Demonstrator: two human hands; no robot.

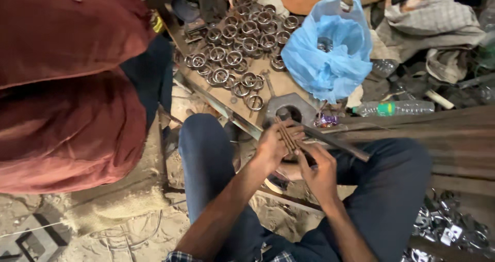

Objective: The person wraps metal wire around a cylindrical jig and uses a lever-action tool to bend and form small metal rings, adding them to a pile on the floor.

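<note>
Cluttered workshop floor, rods (286, 136) in both hands.

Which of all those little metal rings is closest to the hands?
The ring at the very front edge of the pile, beside the grey metal block. It lies apart, nearest the left hand.

The thin rods (286, 133) look like dull brown, rusty metal. The rings (234, 48) are grey metal with a faint sheen, lying on a matt board (281, 84). The blue bag (330, 50) is thin, crinkled, glossy plastic. The bottle (397, 108) is clear plastic.
</note>
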